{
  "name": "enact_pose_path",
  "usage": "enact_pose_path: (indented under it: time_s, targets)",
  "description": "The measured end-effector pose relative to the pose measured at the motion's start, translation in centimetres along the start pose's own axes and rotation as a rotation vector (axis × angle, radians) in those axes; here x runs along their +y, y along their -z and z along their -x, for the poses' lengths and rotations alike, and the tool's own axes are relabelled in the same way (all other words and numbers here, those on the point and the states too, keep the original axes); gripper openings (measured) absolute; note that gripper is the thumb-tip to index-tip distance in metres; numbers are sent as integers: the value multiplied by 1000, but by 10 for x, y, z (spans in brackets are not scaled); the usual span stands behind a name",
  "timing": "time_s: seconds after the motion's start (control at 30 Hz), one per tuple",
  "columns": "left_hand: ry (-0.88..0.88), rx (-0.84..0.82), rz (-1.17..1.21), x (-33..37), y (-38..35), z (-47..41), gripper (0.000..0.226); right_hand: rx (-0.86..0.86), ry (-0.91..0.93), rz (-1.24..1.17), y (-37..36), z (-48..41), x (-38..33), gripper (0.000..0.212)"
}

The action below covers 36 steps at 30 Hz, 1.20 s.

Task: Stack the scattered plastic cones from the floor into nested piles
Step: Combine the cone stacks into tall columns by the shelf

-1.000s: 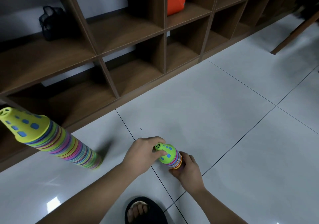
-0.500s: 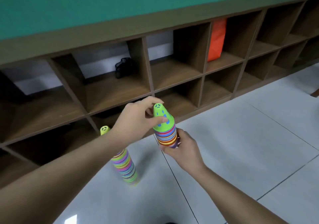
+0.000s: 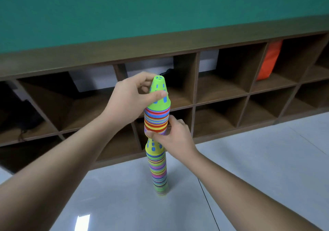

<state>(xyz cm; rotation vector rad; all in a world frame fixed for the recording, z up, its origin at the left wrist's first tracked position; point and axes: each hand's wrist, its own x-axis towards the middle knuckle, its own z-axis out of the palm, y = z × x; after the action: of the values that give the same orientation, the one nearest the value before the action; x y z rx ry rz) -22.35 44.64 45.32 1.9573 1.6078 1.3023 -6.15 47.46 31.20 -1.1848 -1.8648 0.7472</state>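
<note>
1. Head view: your small pile (image 3: 156,120) has a green cone with blue slots on top, and below it many thin rims in red, yellow and purple.
2. Its narrow tip points up and its long axis is upright. It is directly over the tall pile (image 3: 157,170), which stands on the floor (image 3: 249,159).
3. Your left hand (image 3: 131,97) pinches the green top. Your right hand (image 3: 174,136) curls round the lowest rims, so you cannot tell if the piles touch.

cones (image 3: 156,118): smooth plastic | floor (image 3: 258,159): glossy tile | shelf (image 3: 222,88): matt, probably wood
</note>
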Motion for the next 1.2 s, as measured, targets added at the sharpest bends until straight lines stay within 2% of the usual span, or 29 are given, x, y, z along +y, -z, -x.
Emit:
enact_pose_path:
  time_s: [0.13, 0.27, 0.37, 0.5, 0.63, 0.87, 1.07, 1.2]
  targets:
    - [82, -99, -132, -35, -9, 23, 30, -92, -40, 185, -28, 11, 30, 74]
    - [151, -111, -131, -61, -15, 37, 27, -264, -161, 27, -48, 29, 66, 65]
    - [128, -127, -179, -64, -11, 35, 30, -281, -179, 15, -57, 37, 84, 65]
    - [156, -120, -149, -73, -8, 39, 40, -328, -209, -21, -73, 42, 103, 67]
    - [262, -81, -53, -91, 4, 47, 46, -424, -235, 14, -90, 46, 119, 69]
    - [354, 17, 65, -127, 33, 63, 45, -574, -343, 113, -137, 71, 181, 79]
    - [426, 73, 154, -152, 51, 70, 51, -625, -436, 170, -178, 79, 242, 77]
    - [458, 94, 194, -169, 64, 69, 48, -621, -465, 206, -199, 76, 250, 88]
